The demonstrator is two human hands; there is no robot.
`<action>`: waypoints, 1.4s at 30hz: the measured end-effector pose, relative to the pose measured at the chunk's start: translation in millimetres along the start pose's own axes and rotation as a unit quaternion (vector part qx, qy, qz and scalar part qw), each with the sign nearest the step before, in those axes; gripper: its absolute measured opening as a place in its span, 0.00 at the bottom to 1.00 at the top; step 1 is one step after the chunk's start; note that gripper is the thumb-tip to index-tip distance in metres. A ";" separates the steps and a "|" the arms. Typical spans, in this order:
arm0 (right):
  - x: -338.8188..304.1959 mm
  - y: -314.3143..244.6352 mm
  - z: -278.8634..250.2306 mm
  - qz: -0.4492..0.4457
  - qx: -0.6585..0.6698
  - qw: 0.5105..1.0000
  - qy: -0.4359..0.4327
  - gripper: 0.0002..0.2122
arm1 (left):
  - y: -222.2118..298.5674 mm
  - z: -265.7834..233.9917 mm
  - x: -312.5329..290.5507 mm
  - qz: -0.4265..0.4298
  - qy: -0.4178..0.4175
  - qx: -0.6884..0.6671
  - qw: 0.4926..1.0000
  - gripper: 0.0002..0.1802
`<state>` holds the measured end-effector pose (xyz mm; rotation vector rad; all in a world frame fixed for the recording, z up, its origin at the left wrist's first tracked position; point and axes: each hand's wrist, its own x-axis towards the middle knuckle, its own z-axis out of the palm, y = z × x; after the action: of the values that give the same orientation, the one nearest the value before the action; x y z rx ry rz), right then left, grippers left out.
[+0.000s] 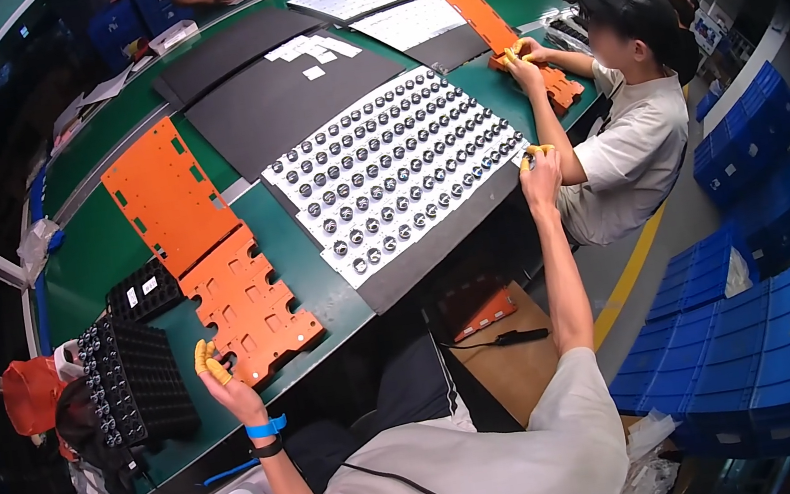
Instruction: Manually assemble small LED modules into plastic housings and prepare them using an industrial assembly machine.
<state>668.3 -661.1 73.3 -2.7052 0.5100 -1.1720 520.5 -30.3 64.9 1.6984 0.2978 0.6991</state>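
Yellow covers sit on the fingertips of both my hands. My left hand, fingers stretched out, is at the near left edge of an orange slotted fixture plate; I see nothing in it. Out to the right, my right hand pinches what looks like a small dark round part at the right end of a white sheet. Rows of small black round parts stand on that sheet, which lies on a black foam board. A flat orange plate adjoins the fixture plate's far end.
Black trays stand at the left table end, by a red bag. Loose white cards lie on another foam board. A co-worker handles another orange fixture at right. Blue crates are stacked on the right.
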 end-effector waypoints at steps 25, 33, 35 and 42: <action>23.9 19.2 7.0 -0.042 -0.068 0.988 -0.133 0.25 | 0.2 -4.8 1.3 0.015 -0.010 0.038 0.999 0.22; -15.6 -68.6 -35.0 -0.118 0.100 0.987 0.044 0.15 | 6.9 0.1 1.1 0.054 0.010 0.068 0.996 0.17; -55.0 -113.0 -59.3 -0.140 0.151 0.977 0.048 0.15 | 10.4 1.0 2.0 0.055 0.003 0.099 0.994 0.19; -223.1 -225.4 -81.1 -0.133 0.328 0.933 -0.059 0.15 | 10.8 -11.1 0.0 0.078 -0.020 0.148 0.986 0.24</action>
<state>522.9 -370.0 37.5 -2.2649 -0.2467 -0.9891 512.0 -24.1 76.3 2.0325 0.2526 0.7632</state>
